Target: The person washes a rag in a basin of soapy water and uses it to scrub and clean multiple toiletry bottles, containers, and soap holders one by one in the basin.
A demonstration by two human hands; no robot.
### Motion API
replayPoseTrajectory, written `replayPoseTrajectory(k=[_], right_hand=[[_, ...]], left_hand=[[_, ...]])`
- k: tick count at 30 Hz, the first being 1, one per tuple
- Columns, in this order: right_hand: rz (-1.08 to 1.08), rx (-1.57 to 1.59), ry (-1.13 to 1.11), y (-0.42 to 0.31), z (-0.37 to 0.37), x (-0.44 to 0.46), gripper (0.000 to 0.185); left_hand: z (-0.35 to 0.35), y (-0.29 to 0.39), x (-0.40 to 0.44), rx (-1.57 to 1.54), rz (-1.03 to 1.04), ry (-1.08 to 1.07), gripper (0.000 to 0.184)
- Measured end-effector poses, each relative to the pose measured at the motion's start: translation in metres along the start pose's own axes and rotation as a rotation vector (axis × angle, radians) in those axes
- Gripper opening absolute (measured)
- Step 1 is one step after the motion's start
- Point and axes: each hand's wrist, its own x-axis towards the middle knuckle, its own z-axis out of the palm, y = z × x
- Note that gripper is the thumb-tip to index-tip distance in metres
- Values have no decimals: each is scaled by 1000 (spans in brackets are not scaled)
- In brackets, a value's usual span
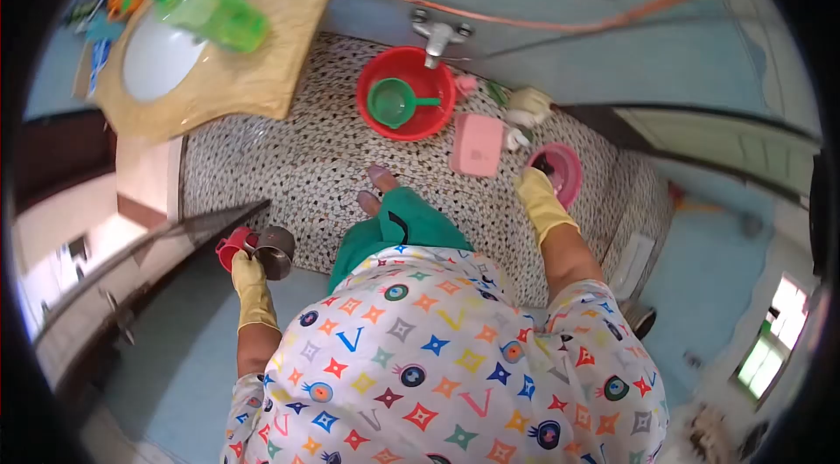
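My left hand (250, 282), in a yellow rubber glove, is closed round the handles of two mugs held out to the left. One is a red mug (233, 247), the other a metal mug (276, 254). On the other side, my right hand (539, 198), also gloved in yellow, is closed at the near-left rim of a pink tub (572, 177). Something dark (544, 166) shows by those fingertips, too small to name. The right fingers are partly hidden by the glove's back.
A red basin (369, 121) holding a green dipper (394, 104) stands under the wall tap (437, 37). Right of it lies a pink rectangular box (478, 146). A wooden counter (262, 79) with a sink and green bottle (210, 9) juts in at upper left over the pebbled floor (254, 158).
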Motion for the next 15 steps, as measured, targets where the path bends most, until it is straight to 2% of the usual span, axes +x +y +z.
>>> replayPoseTrajectory(k=[1, 2, 4, 7, 9, 11, 12, 15], right_hand=[[125, 69, 119, 52, 28, -24, 36], [157, 74, 17, 71, 37, -14, 36], [219, 98, -124, 101, 53, -55, 36], [255, 207, -227, 123, 81, -77, 35], [243, 303, -256, 124, 106, -86, 35], [178, 413, -130, 117, 105, -85, 32], [143, 466, -69, 114, 104, -83, 32], [-36, 627, -16, 141, 124, -54, 29]], left_hand=[[7, 12, 4, -4, 19, -35, 15], [17, 51, 20, 71, 76, -45, 15], [13, 106, 17, 177, 231, -34, 15], [34, 153, 26, 89, 375, -90, 13], [40, 187, 14, 121, 418, -122, 12], [58, 214, 7, 119, 462, -132, 12], [73, 223, 5, 71, 410, -152, 15], [102, 277, -26, 136, 454, -118, 18]])
